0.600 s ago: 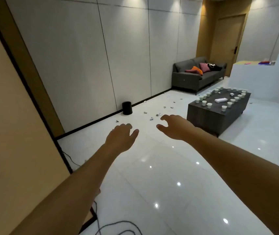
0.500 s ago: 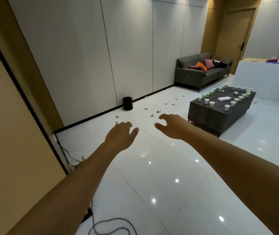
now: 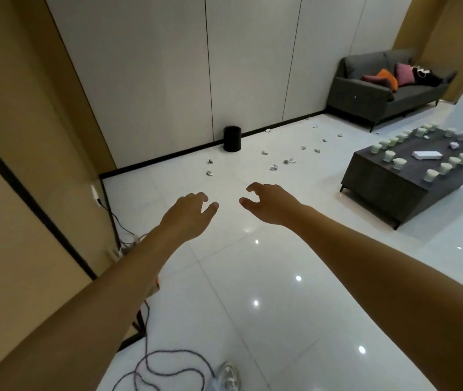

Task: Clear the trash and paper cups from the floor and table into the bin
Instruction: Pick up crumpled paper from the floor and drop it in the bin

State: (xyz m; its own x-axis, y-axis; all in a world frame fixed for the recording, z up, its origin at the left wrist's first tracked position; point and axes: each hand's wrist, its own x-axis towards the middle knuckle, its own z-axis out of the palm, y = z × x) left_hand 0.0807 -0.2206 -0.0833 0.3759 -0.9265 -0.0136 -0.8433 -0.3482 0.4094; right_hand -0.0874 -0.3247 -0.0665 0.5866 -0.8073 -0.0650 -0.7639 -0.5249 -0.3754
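A small black bin [image 3: 232,138] stands on the white floor against the far wall. Several crumpled scraps of trash [image 3: 273,167] lie scattered on the tiles to its right and left. Further right, a dark low table [image 3: 388,184] carries several white paper cups [image 3: 431,175] along its edges and a white flat pack in the middle. My left hand [image 3: 188,215] and my right hand [image 3: 269,203] are stretched out ahead of me at mid-height, fingers loosely curled, holding nothing. Both are well short of the bin and trash.
A grey sofa [image 3: 379,91] with coloured cushions sits at the far right wall. A dark cable [image 3: 151,368] loops on the floor near my feet, running up to a wall socket on the left. My shoe [image 3: 226,376] shows at the bottom edge.
The view has swung down and left and moved forward; the bin and trash are nearer. Both hands stay held out empty, slightly further apart.
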